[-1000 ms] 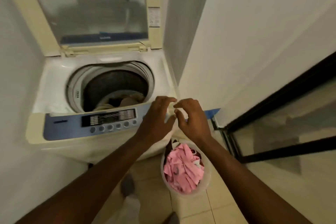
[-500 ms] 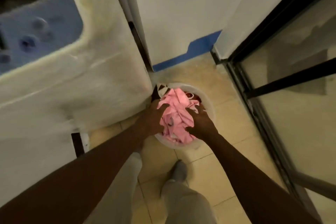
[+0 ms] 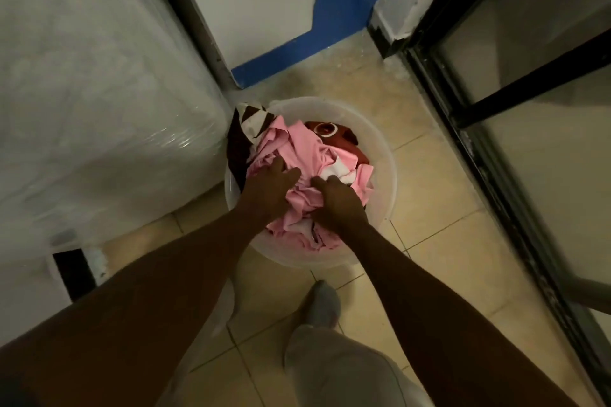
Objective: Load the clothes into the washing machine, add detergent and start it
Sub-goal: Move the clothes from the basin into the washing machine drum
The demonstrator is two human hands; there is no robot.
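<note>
My left hand (image 3: 269, 190) and right hand (image 3: 335, 200) are curling into the pink clothes (image 3: 297, 149), which are sitting in the tub (image 3: 386, 158) on the floor (image 3: 436, 182) beside the washer (image 3: 99, 76). Lifting, I am risking loose ends trailing, snagging the rim, dropping pieces.

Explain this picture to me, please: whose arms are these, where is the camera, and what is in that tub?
No robot here: a person wears a camera on the head, looking down, so the arms are their own. The left hand and right hand both grip a pink garment bunched atop clothes in a pale plastic basin on the tiled floor. A dark red piece and a striped cloth lie beside it. The white washing machine stands at the person's left.
</note>
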